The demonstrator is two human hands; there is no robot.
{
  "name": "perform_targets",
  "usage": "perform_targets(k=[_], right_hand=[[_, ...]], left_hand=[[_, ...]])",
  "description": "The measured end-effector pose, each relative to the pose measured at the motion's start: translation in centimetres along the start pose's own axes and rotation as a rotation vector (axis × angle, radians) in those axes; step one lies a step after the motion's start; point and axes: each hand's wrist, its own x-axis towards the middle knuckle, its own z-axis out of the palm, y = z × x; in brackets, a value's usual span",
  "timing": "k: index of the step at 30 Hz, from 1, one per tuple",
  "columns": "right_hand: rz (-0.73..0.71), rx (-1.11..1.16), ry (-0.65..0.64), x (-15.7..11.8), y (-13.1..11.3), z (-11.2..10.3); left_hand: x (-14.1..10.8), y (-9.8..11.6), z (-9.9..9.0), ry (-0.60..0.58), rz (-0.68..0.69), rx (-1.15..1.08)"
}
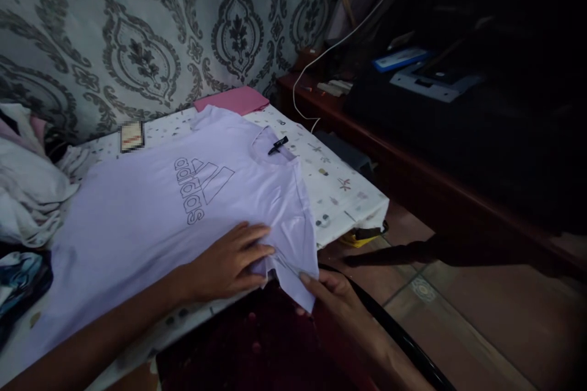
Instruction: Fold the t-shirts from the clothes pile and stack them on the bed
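Observation:
A lavender T-shirt (151, 208) with a black outlined "adidas" print lies spread out, front up, its collar toward the right and a dark label showing in the neck. My left hand (236, 259) rests on the shirt beside the near sleeve, palm down with the fingers spread. At the sleeve's hem, my right hand (332, 290) pinches the cloth between thumb and fingers; this edge hangs past the front of the bed-like surface (342, 195), which has a white patterned cover.
A folded pink cloth (232, 99) and a small blurred card-like item (132, 136) lie by the patterned wall. Crumpled clothes (27, 189) are heaped at left. On the right stands a dark wooden table (394, 159) with a white cable (339, 43) beside it. Dark red fabric (247, 342) is in front.

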Motion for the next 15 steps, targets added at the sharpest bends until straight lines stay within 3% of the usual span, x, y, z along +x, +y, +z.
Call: perform_targets(k=[3, 6, 11, 15], right_hand=[[-0.101, -0.092, 0.183, -1.2, -0.8, -1.0], [-0.169, -0.143, 0.275, -1.6, -1.0, -1.5], [-0.162, -0.167, 0.295, -0.6, 0.6, -2.2], [-0.168, -0.407, 0.218, 0.3, 1.2, -4.0]], left_hand=[[0.1, 0.7, 0.9, -0.013, 0.025, 0.017], [0.9, 1.3, 2.1, -0.006, 0.016, 0.031], [1.4, 2.6, 2.6, 0.032, 0.061, -0.011], [-1.3, 2.8, 1.0, 0.063, 0.011, 0.024]])
